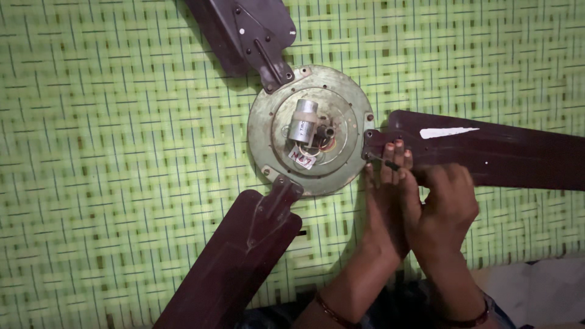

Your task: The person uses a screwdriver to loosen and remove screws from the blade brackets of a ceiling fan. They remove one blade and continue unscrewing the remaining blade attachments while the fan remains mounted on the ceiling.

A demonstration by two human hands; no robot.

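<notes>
Both hands, the left hand (387, 183) and the right hand (448, 204), crowd the right blade (499, 155) beside the round motor (311, 129). The lower blade (237, 262) blocks the way from bottom left, and the top blade (244, 30) from above. The green mat (109, 152) on the left is open.

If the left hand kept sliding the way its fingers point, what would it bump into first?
The left hand points up along the blade bracket it already touches; just beyond, probably the round motor housing's rim.
</notes>
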